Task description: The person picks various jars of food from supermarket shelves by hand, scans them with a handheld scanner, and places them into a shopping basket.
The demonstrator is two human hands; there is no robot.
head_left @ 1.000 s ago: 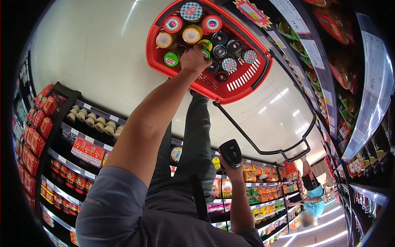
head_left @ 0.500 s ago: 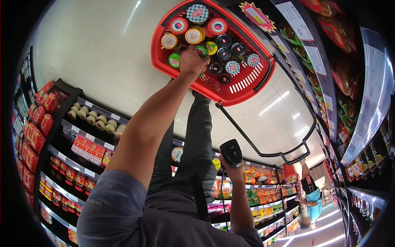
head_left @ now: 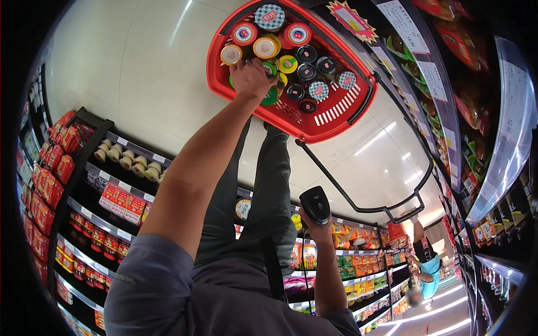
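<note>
The person's grey shirt [head_left: 235, 302] was closest, with a dark strap [head_left: 272, 269] hanging in front of it; the right hand [head_left: 318, 228] had its fingers wrapped about the lower part of a black handheld scanner [head_left: 315, 205], which pointed away from the body, and a thin dark cord [head_left: 303, 263] showed beside that forearm; the left arm reached out over a red basket [head_left: 358, 103], and the left hand [head_left: 254, 79] was down inside it, fingers bent over a green lid [head_left: 269, 69]; from where I stood I could not tell whether they had closed on that jar or only rested against it; another green lid [head_left: 270, 97] sat right by the wrist.

Around the hand the basket was crowded with jars; a yellow lid [head_left: 288, 64] lay just beside the fingers, then came black lids [head_left: 306, 54], red lids [head_left: 297, 35], white-topped orange lids [head_left: 265, 48] and checked lids [head_left: 269, 17]; the basket stood on the pale floor [head_left: 151, 61], its long black handle [head_left: 347, 193] stretching past the person's right side; shelves of packets [head_left: 462, 112] rose on that side; stocked shelves [head_left: 106, 196] lined the space behind, and farther off a person in blue [head_left: 430, 277] was in the aisle.
</note>
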